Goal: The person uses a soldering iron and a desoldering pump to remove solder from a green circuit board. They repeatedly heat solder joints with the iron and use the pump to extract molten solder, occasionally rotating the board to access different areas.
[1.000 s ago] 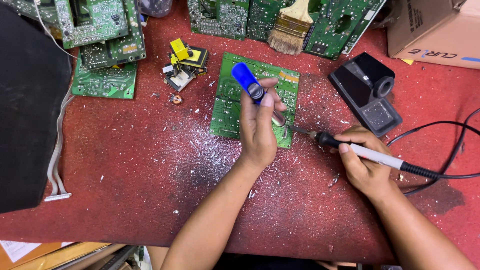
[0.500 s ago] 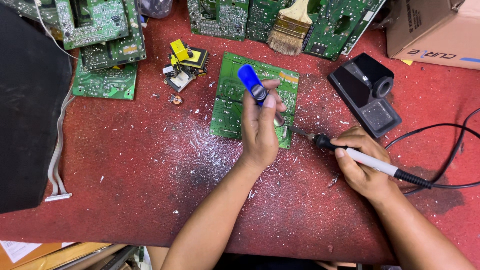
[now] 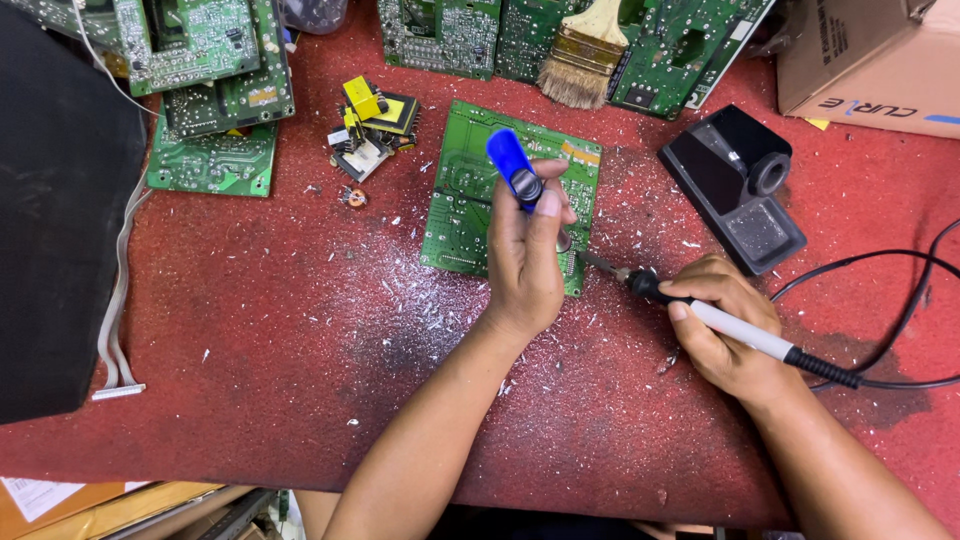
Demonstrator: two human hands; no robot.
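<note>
Left hand (image 3: 525, 265) is wrapped round the blue desoldering pump (image 3: 515, 168), upright over the green circuit board (image 3: 470, 200) flat on the red bench; right hand (image 3: 725, 325) grips the soldering iron (image 3: 700, 310), its tip slanting up-left toward the board's near right edge, just beside the left hand.

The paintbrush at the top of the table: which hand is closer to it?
Left. The left hand, holding a blue tool, sits just below the paintbrush; the right hand is farther down, to its right.

L hand (image 3: 527, 262) w/ blue desoldering pump (image 3: 513, 168); R hand (image 3: 727, 325) w/ soldering iron (image 3: 700, 312) at green board (image 3: 462, 205).
</note>
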